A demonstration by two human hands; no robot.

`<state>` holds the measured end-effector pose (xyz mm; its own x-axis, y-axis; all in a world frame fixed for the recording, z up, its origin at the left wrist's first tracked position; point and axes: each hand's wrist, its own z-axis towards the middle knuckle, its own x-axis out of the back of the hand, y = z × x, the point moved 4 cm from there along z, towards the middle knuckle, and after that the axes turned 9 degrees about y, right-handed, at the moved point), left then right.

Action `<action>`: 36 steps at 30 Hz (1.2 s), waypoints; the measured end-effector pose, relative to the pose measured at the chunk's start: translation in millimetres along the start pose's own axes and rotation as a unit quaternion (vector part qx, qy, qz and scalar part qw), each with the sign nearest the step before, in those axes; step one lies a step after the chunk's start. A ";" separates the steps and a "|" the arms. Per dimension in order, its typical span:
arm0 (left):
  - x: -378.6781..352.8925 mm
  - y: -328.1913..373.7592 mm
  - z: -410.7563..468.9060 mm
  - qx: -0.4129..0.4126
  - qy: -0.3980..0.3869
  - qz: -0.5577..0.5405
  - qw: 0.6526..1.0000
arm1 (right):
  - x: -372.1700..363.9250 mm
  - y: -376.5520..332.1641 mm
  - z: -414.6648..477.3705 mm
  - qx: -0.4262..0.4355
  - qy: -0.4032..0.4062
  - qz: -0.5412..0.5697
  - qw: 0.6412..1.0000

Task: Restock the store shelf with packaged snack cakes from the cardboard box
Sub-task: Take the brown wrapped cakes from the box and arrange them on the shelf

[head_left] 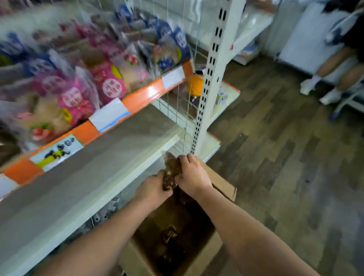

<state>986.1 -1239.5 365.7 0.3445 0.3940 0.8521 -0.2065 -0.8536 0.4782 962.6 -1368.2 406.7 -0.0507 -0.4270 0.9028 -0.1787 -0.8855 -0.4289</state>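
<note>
Two bare forearms reach in from the near edge; below them, nearer than the fingers, an open cardboard box [221,183] sits on the wood floor [281,164], with more dark wrapped cakes [168,234] loose inside, blurred. Above the box's far end both hands meet on one packaged snack cake [171,166], brown in clear wrap. The left hand [153,190] has its fingers curled round the pack's lower end; the right hand [192,176] grasps the upper part from the right side, fingers bent over it; the pack is held upright-ish, clear of the box contents.

Left of the fingers runs a bare grey shelf board [79,185], its corner just beside the pack. Further left and above the fingers is a higher shelf with an orange edge strip [141,95] and white labels, stocked with pink packs [108,83] and blue packs [171,44], all motion-blurred. Straight beyond the fingers stands a white slotted upright [212,65] with a wire grid panel [178,108]; behind the grid is an orange-lidded jar [194,84]. Far right of the fingers are another person's bare legs [336,72] in white footwear.
</note>
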 end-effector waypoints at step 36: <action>391.9 -274.7 -187.0 0.184 0.309 0.143 0.922 | 22.3 -480.0 4.5 0.397 0.041 -0.088 0.913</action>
<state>1006.6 -786.9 608.0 -0.2874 0.1563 0.9450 0.1553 -0.9659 0.2070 1051.6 -953.6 632.5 -0.1683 -0.2798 0.9452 0.5762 -0.8059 -0.1360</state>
